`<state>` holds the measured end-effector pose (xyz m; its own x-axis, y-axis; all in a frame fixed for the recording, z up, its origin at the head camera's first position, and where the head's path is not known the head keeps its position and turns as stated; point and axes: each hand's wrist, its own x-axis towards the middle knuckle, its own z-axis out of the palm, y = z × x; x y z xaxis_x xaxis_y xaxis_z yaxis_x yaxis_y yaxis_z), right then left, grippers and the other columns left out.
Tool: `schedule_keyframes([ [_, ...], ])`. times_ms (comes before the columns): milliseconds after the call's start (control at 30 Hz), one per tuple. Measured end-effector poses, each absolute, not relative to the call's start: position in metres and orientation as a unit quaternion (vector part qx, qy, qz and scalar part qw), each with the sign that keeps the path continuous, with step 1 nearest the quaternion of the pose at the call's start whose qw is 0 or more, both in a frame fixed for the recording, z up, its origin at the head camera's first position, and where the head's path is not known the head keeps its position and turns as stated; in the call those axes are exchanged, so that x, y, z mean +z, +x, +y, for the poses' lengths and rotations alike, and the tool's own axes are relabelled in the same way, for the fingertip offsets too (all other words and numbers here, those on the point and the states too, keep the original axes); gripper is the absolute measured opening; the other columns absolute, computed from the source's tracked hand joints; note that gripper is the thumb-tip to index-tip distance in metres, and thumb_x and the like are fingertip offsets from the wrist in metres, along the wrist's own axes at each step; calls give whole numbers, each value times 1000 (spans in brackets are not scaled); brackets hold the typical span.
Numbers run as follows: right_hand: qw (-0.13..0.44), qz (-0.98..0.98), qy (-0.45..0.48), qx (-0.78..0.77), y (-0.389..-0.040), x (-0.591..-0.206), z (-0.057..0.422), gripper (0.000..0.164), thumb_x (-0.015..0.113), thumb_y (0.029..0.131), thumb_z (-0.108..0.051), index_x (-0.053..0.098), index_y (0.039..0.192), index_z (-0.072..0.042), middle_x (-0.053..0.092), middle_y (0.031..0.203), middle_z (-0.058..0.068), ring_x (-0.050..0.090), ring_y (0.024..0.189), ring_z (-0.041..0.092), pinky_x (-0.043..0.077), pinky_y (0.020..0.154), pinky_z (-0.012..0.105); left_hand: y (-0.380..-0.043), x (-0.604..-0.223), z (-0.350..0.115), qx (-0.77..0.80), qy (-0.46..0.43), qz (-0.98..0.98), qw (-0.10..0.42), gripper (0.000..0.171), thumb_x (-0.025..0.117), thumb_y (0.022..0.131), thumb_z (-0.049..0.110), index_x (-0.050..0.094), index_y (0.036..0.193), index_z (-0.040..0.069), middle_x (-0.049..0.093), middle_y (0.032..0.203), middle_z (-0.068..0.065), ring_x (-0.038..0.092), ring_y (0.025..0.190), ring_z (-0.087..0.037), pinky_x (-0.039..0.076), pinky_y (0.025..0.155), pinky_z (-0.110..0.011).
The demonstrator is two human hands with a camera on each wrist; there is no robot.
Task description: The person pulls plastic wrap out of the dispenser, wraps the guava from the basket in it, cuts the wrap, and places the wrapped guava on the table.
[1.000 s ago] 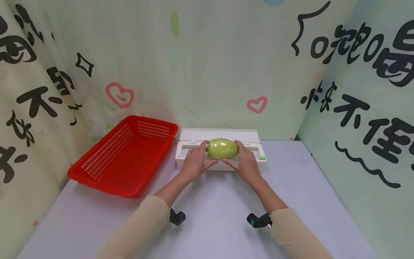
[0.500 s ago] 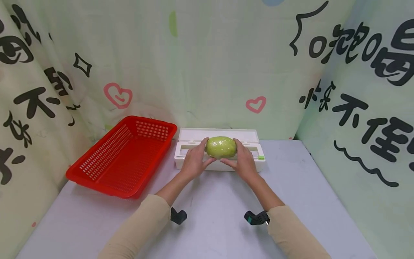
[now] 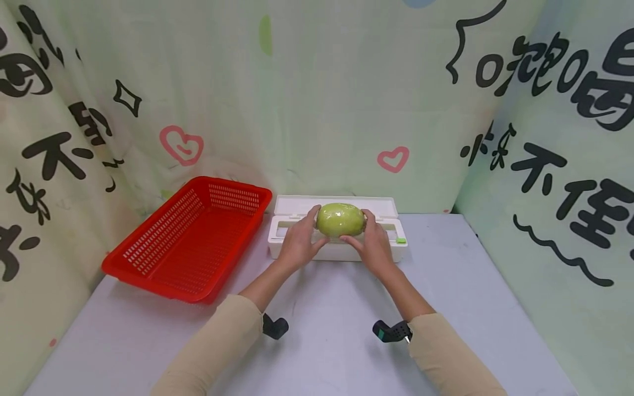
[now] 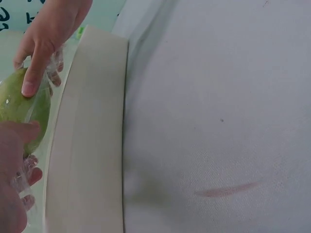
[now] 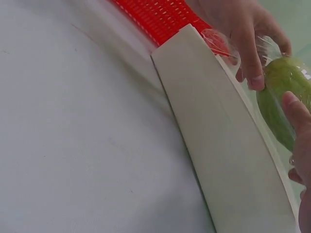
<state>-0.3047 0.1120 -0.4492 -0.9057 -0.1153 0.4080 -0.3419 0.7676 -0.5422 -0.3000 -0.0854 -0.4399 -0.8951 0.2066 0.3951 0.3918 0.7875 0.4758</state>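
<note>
An oval green mango-like fruit (image 3: 340,220), tightly covered in shiny cling film, is held up over a white cling film dispenser (image 3: 337,252). At its left end my left hand (image 3: 301,242) grips it, thumb in front and fingers behind. The right hand (image 3: 375,243) grips the opposite end the same way. In the left wrist view, loose film bunches around the fingers at both ends of the fruit (image 4: 14,104). In the right wrist view, a thumb presses the film-covered side of the fruit (image 5: 277,104). The dispenser's lid (image 3: 337,207) stands raised at the back, and a green slider (image 3: 401,241) sits at its right end.
A red perforated plastic basket (image 3: 198,242) stands to the left of the dispenser. Beneath everything is a table with a pale cover (image 3: 327,341). Printed curtains (image 3: 317,110) enclose the back and sides.
Both hands have lifted the fruit slightly, and their thumbs have shifted up and inward along its near side. The dispenser and basket stay in place.
</note>
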Motion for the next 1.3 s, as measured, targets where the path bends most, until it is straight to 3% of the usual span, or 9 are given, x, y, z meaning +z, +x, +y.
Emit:
schedule_keyframes([
  [233, 193, -921, 129, 313, -306, -445, 109, 87, 74, 80, -41, 31, 148, -7, 54, 129, 21, 54, 114, 35, 45, 97, 50, -301, -436, -87, -284, -152, -934, 154, 79, 75, 85, 32, 31, 148, 16, 67, 104, -6, 62, 95, -22, 50, 90, -45],
  [367, 217, -926, 111, 289, -306, -444, 109, 88, 74, 79, -44, 32, 150, -14, 57, 117, 21, 56, 103, 34, 49, 88, 47, -301, -434, -88, -292, -153, -933, 142, 76, 71, 88, 33, 30, 149, 16, 66, 106, -6, 62, 97, -23, 50, 92, -46],
  [600, 214, -917, 105, 319, -307, -441, 107, 90, 75, 79, -42, 29, 151, -15, 58, 103, 19, 53, 92, 31, 48, 78, 44, -301, -431, -89, -299, -138, -937, 119, 72, 66, 91, 36, 29, 151, 17, 58, 137, -10, 59, 121, -29, 48, 102, -47],
  [900, 192, -913, 122, 338, -306, -437, 111, 86, 81, 77, -30, 34, 146, -10, 54, 121, 18, 53, 107, 31, 50, 93, 46, -301, -427, -92, -307, -142, -933, 124, 72, 66, 91, 36, 30, 150, 18, 57, 138, -10, 58, 123, -29, 47, 103, -47],
  [1133, 200, -909, 123, 344, -306, -434, 111, 82, 79, 79, -28, 35, 146, -11, 54, 121, 17, 53, 105, 30, 50, 92, 45, -301, -425, -92, -311, -148, -930, 128, 71, 66, 91, 36, 30, 150, 17, 55, 141, -12, 55, 126, -30, 41, 107, -53],
  [1300, 202, -907, 124, 348, -305, -432, 111, 82, 79, 79, -29, 35, 147, -12, 54, 121, 16, 54, 103, 29, 51, 90, 44, -301, -423, -93, -318, -148, -928, 125, 72, 67, 90, 36, 30, 150, 18, 58, 136, -11, 58, 121, -29, 46, 104, -49],
])
